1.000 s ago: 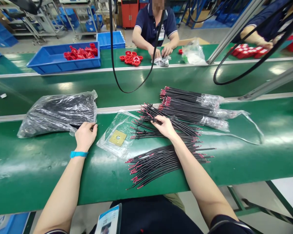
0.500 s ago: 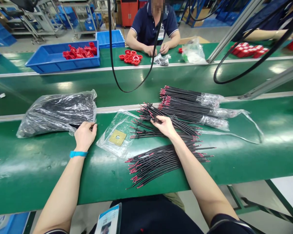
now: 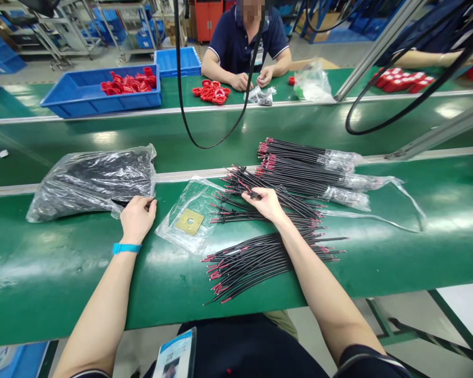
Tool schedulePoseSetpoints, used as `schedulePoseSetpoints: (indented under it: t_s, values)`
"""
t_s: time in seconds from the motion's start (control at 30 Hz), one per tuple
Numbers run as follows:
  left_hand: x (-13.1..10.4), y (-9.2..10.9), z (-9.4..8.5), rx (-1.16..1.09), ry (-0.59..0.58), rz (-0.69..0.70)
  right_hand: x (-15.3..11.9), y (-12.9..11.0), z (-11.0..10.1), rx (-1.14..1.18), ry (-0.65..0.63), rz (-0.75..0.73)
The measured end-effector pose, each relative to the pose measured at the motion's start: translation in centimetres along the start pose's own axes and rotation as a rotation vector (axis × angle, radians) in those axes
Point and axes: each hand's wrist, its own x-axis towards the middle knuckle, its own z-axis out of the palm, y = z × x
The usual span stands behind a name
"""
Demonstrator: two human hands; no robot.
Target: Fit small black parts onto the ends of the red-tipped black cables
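Observation:
My left hand (image 3: 137, 218) is closed at the near right edge of a clear plastic bag (image 3: 98, 178) full of black parts. A dark bit shows between its thumb and forefinger; the rest of its grip is hidden. My right hand (image 3: 267, 203), palm partly turned up, has its fingers closed on a small black part (image 3: 254, 195). It is over a pile of black cables (image 3: 295, 202) with red and bare wire ends, some carrying black fittings. Nearer me lies a loose row of black cables (image 3: 248, 265), partly under my right forearm.
A flat clear bag (image 3: 173, 231) with a yellowish square plate (image 3: 189, 222) lies between my hands. Bundled cables (image 3: 299, 170) in plastic wrap are behind my right hand. A black cable loop (image 3: 211, 147) hangs ahead. Across the bench, a person (image 3: 244, 47) handles small parts near a blue bin (image 3: 102, 107).
My hands stay almost in place. The fingers of my right hand shift slightly around the small black part.

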Motion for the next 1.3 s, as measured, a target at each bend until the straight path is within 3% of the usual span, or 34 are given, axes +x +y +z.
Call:
schedulePoseSetpoints:
  t_s: [0.23, 0.73, 0.87, 0.93, 1.03, 1.13, 1.2, 1.3]
  values:
    - [0.0, 0.0, 0.0, -0.019, 0.004, -0.003, 0.0, -0.1, -0.2, 0.016, -0.039, -0.089]
    - [0.2, -0.2, 0.1, -0.010, 0.016, 0.003, 0.0, 0.2, -0.1, -0.017, -0.053, -0.045]
    - [0.0, 0.4, -0.7, 0.001, 0.070, 0.050, 0.2, 0.3, -0.1, -0.034, -0.080, -0.020]
    - [0.0, 1.7, -1.6, -0.069, 0.144, 0.068, 0.2, 0.4, -0.2, -0.035, -0.093, -0.022]
    - [-0.1, 5.3, -3.0, -0.324, 0.193, 0.106, 0.3, 0.6, -0.2, -0.023, -0.089, -0.029]
    - [0.3, 10.0, -3.3, -0.532, -0.022, 0.252, 0.2, 0.7, -0.2, 0.013, -0.078, -0.031]
    - [0.9, 13.0, -2.6, -0.576, -0.170, 0.370, 0.2, 0.7, -0.3, 0.031, -0.080, -0.041]
    - [2.0, 16.4, -0.6, -0.569, -0.201, 0.488, 0.1, 0.5, -0.4, 0.046, -0.100, -0.054]
